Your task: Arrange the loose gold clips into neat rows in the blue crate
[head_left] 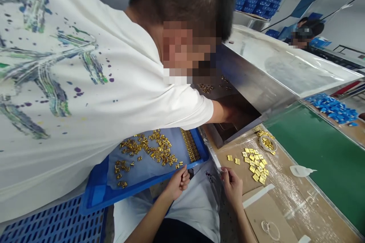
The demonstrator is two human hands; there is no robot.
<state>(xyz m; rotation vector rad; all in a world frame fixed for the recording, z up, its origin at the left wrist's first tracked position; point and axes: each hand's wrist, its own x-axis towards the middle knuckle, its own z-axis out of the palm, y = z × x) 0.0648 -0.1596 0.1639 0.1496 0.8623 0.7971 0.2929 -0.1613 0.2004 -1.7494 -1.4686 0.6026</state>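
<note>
Gold-coloured pieces (164,152) lie loose across the pale liner (154,172) of the blue tray (132,188) at your left, while tight rows (190,144) fill its right end, presumably ranked that way so they can be counted or checked at a glance. The liner probably spares their shine from scratches. Your left hand (179,183) is at the tray's near rim, fingers curled in; you cannot tell from here whether the tips meet or pinch a piece. Your right hand (233,186) is at the edge of the counter (285,190), thumb near the bent forefinger; whether these close on anything cannot be told either. Beside it, a flat group of squarish gold pieces (256,165) is spread on the brown covering, two more (233,159) apart from it, perhaps to keep each within easy reach. Others sit in a round clear container (268,143), likely so they do not scatter toward the green surface (319,155) beyond. Across your view, a co-worker's white sleeve (196,110) leads to a forearm (221,112) reaching into the metal-walled housing (256,76). You can read no brand or label anywhere: the stacked blue boxes (258,2) are too far off, and the dark marks (210,176) on the pale cloth over your lap are too small to make out
</note>
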